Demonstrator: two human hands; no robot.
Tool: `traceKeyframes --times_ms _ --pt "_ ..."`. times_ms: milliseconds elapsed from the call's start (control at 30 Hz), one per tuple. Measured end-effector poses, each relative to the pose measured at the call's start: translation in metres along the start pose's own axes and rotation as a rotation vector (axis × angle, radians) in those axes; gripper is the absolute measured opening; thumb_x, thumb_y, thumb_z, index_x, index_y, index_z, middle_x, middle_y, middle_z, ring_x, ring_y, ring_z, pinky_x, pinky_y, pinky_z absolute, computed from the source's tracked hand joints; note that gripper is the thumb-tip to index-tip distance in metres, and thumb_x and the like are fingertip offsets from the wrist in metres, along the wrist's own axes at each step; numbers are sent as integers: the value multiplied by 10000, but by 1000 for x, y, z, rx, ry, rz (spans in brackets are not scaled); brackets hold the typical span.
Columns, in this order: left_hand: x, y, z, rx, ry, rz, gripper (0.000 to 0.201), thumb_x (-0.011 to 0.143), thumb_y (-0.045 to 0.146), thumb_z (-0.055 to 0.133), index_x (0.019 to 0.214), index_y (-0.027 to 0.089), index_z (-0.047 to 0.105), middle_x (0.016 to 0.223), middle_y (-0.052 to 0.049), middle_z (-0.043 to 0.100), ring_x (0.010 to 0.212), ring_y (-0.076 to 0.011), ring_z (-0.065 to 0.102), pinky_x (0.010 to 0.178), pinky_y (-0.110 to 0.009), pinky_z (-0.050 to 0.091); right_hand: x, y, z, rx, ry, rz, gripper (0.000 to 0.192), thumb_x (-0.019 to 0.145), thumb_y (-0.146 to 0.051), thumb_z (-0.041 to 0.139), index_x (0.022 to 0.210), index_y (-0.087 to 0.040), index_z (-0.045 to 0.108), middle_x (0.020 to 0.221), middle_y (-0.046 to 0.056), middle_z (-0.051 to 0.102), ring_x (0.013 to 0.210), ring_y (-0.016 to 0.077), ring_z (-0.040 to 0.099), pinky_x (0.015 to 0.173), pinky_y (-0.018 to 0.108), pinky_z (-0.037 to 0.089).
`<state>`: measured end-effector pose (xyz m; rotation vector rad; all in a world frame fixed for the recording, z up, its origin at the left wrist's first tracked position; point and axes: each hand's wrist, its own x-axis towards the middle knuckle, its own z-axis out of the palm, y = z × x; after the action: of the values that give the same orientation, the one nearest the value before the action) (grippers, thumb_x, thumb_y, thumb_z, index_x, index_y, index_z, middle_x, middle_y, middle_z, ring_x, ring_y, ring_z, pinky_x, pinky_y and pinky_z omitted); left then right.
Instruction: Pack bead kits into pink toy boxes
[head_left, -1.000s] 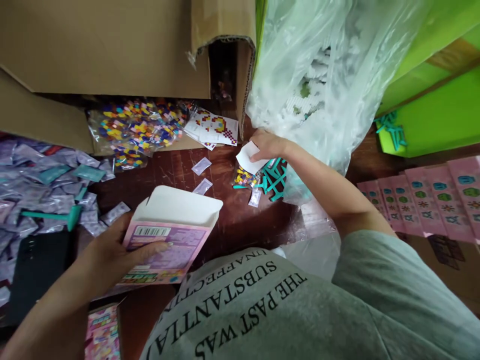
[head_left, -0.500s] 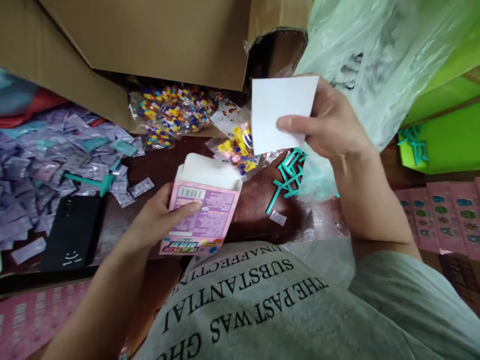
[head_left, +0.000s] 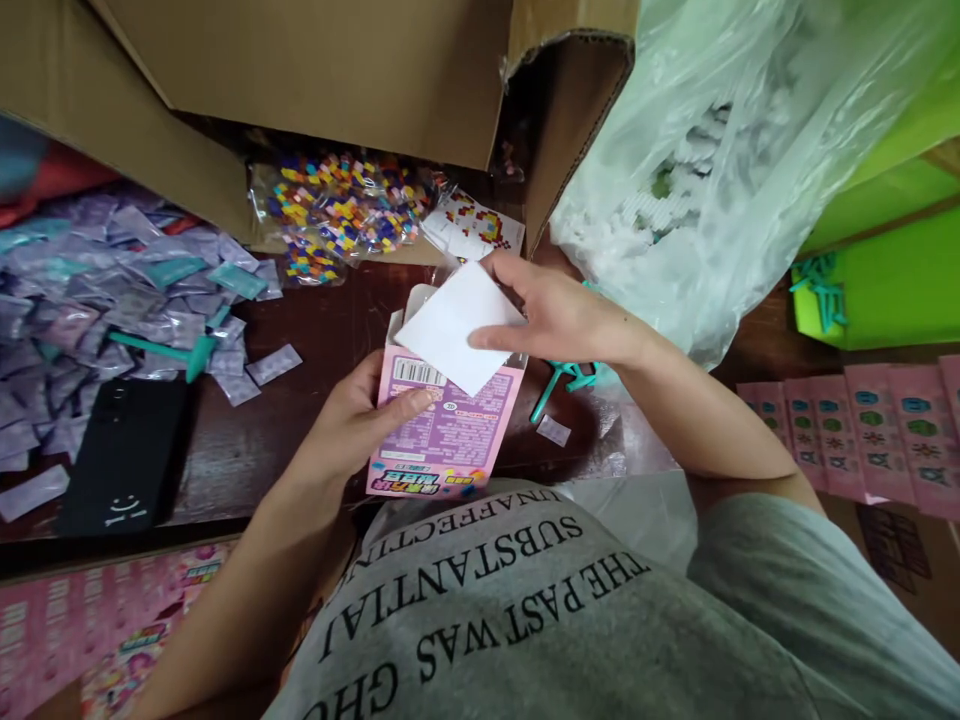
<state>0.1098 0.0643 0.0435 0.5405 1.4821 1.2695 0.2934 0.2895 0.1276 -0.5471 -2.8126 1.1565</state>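
Note:
My left hand (head_left: 352,425) grips a small pink box (head_left: 450,430) with a barcode and an open top, held above the dark wooden table (head_left: 300,420). My right hand (head_left: 559,315) holds a white card (head_left: 454,325) at the box's open mouth, its lower edge overlapping the box. Whether the bag of coloured pieces is still under the card is hidden. Teal plastic pieces (head_left: 566,380) lie just right of the box, partly under my right wrist.
A large cardboard carton (head_left: 337,70) stands behind, with a bag of multicoloured pieces (head_left: 341,205) and printed pattern cards (head_left: 472,225) at its mouth. Several lilac sachets (head_left: 112,300) lie left by a black phone (head_left: 124,470). A clear bag of white parts (head_left: 712,170) and pink boxes (head_left: 862,420) sit right.
My right hand lifted the white card with a bag of coloured pieces from the table, then brought it down to the open top of the pink box. My left hand raised the box.

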Motion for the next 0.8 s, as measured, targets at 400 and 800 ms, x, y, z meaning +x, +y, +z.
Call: traceKeyframes --times_ms 400,800 --pt "-6 -1 -3 47 14 64 565 725 548 1022 1149 268 775 1070 -82 840 846 -264 782 738 -409 719 -2 -15 -12 -63 651 -98 252 1151 -473 635 1028 -262 696 1030 21 716 1018 184 723 1002 345 627" --pt "-12 -22 -11 -44 155 94 510 731 423 1037 1146 274 781 1150 -31 855 949 -220 803 929 -410 728 -48 10 17 -27 271 -120 502 1117 -621 648 1432 -235 708 1463 117 691 1427 293 639 1267 510 515"
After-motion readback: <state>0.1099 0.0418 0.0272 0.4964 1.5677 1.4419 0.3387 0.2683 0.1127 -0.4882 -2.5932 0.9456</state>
